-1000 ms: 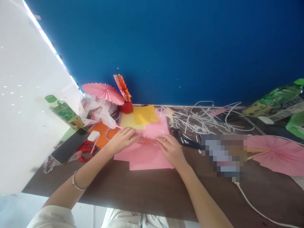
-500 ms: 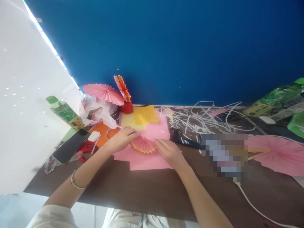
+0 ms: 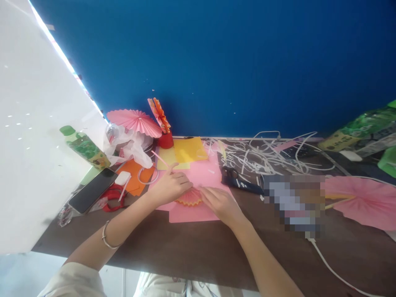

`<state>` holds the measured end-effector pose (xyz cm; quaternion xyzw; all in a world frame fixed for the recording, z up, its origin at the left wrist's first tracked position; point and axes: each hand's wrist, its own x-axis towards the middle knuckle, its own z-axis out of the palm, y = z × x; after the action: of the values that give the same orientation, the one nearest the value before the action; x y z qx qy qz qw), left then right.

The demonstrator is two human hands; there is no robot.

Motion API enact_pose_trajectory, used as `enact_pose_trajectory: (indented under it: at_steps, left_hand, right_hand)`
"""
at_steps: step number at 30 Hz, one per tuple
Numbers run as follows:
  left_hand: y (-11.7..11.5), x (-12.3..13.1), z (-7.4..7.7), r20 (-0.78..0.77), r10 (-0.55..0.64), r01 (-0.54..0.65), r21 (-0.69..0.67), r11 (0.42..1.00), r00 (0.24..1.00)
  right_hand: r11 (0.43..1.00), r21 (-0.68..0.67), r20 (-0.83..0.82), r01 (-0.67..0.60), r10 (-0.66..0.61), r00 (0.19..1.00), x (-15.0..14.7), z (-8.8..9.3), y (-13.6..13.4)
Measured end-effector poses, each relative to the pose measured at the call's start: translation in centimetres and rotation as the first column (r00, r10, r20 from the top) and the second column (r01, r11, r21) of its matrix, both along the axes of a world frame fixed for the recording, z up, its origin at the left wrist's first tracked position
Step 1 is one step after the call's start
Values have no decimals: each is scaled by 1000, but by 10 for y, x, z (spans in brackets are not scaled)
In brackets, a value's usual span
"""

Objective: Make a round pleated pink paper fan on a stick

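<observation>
A small pleated pink paper fan (image 3: pixel 189 199) with a yellow-orange zigzag edge lies on pink paper sheets (image 3: pixel 193 216). My left hand (image 3: pixel 172 188) is closed over the fan's upper left part, its fingertips hiding the top. A thin pink strip (image 3: pixel 159 157) sticks out past that hand's thumb and forefinger; its lower end is hidden. My right hand (image 3: pixel 220 203) pinches the fan's right end, fingers together. The two hands' fingertips nearly meet above the fan.
Yellow paper (image 3: pixel 191 150), a red tape roll (image 3: pixel 166 140) and scissors (image 3: pixel 230 171) lie beyond. A phone (image 3: pixel 93 190), green bottle (image 3: pixel 86 148) and orange paper (image 3: pixel 133 177) are left. White paper scraps (image 3: pixel 247 154) and a large pink fan (image 3: pixel 368 202) are right.
My left hand has moved right, over the fan, covering more of it. The pink strip by its thumb now stands out more. My right hand has barely moved.
</observation>
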<state>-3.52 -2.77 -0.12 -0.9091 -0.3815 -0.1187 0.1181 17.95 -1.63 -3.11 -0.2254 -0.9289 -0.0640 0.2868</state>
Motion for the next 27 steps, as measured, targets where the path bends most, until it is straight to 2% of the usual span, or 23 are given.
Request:
enact_pose_trajectory:
  at_steps: [5, 9, 15, 22, 27]
  left_hand:
    - [1, -4, 1, -84, -3, 2, -14, 1000, 996]
    - [1, -4, 0, -107, 7, -13, -54, 998, 994]
    - [2, 2, 3, -105, -13, 0, -116, 993, 994]
    - [6, 4, 6, -79, -65, 49, -191, 980, 995]
    - [6, 4, 6, -191, -102, 68, -180, 981, 976]
  right_hand:
    - [1000, 10, 66, 0, 0, 998, 5, -5, 2]
    - [1000, -9, 91, 8, -7, 996, 6, -10, 3]
    - [998, -58, 109, 8, -1, 994, 5, -7, 1]
    - [969, -245, 41, 11, -1, 999, 7, -5, -1]
    - [930, -367, -8, 11, -15, 1000, 5, -5, -2]
